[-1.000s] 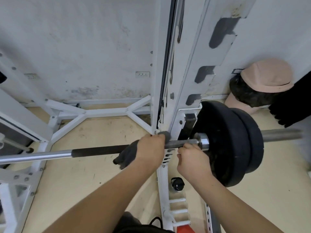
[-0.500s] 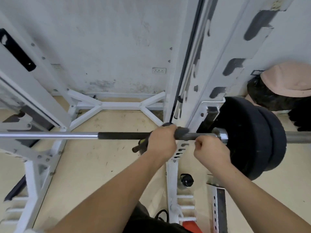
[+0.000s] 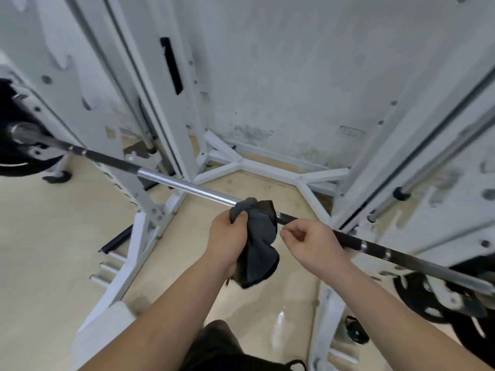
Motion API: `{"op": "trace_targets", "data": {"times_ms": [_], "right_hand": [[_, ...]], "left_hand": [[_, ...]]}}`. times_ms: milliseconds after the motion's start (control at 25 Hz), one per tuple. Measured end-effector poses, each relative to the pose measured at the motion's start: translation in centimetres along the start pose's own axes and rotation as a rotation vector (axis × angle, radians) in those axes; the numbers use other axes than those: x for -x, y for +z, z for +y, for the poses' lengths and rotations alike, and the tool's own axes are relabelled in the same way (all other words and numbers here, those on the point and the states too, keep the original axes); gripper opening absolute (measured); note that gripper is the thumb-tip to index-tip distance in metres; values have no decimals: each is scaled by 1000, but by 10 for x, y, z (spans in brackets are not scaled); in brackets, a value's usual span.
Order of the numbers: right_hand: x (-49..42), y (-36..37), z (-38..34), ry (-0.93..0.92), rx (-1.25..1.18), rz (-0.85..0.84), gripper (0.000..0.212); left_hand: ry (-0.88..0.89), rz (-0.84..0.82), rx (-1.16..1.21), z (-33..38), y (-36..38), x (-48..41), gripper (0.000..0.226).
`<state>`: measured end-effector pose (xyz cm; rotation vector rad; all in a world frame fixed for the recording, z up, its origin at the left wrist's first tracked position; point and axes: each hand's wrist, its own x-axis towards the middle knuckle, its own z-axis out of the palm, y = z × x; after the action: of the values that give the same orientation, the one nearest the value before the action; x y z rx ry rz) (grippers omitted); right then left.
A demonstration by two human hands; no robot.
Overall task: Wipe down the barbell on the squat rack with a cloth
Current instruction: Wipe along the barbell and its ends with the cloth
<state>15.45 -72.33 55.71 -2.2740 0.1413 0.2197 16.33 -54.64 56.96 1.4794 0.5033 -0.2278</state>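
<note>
The long steel barbell (image 3: 187,187) rests across the white squat rack (image 3: 179,116). The left hand (image 3: 227,245) has its grip clamped on a dark grey cloth (image 3: 261,250) draped over mid-shaft for rubbing. The right hand (image 3: 312,241) curls just beside; whether it holds the bar I cannot tell.

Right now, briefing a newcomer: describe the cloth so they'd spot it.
Start at the white squat rack and the barbell across it. Midway along, where chrome meets dark grip, the left hand grips the cloth: the only soft, crumpled dark grey thing, hanging below the bar.
</note>
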Motion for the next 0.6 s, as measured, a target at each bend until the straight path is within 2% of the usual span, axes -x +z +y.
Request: {"op": "trace_targets", "data": {"times_ms": [80, 240, 320, 480, 600], "right_hand": [[-23, 38, -39, -36, -8, -36, 16], [-69, 120, -113, -67, 0, -58, 9], [-91, 154, -144, -124, 31, -37, 21], [-127, 182, -183, -131, 38, 104, 25], [-145, 183, -190, -111, 86, 144, 23]], "left_hand": [[8, 65, 12, 11, -48, -22, 40], [-68, 211, 16, 32, -146, -75, 25], [-72, 274, 40, 43, -194, -107, 23], [101, 438, -126, 77, -274, -169, 25], [348, 501, -414, 92, -287, -204, 11]]}}
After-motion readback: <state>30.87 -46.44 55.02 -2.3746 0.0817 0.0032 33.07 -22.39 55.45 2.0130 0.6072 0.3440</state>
